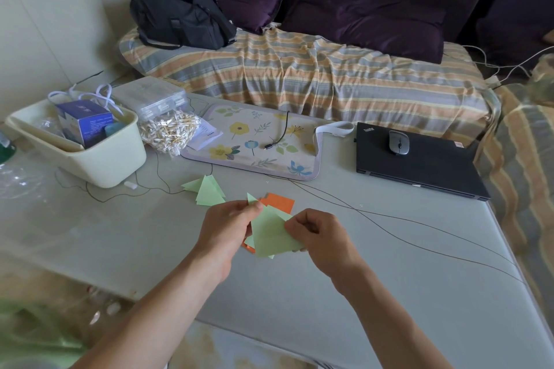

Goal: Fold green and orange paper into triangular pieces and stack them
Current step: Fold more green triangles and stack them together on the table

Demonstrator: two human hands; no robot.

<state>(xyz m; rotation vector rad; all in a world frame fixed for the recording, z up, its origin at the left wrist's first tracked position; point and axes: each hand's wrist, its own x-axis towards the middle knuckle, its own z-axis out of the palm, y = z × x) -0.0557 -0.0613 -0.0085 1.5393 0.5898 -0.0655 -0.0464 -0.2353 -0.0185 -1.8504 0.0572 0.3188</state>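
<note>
A folded light green paper (271, 235) hangs just above the grey table (389, 293), held between both hands. My left hand (229, 226) pinches its upper left corner. My right hand (319, 234) pinches its right edge. Under and behind it lies orange paper (280, 201), with an orange corner showing at the lower left. Further left on the table sits a small pile of green folded triangles (207, 190).
A cream bin (99, 162) with a blue box stands at the left, beside a bag of cotton swabs (171, 132). A floral mat (257, 141) lies behind the papers, a closed black laptop (419, 163) with a mouse at the right. Thin cables cross the table.
</note>
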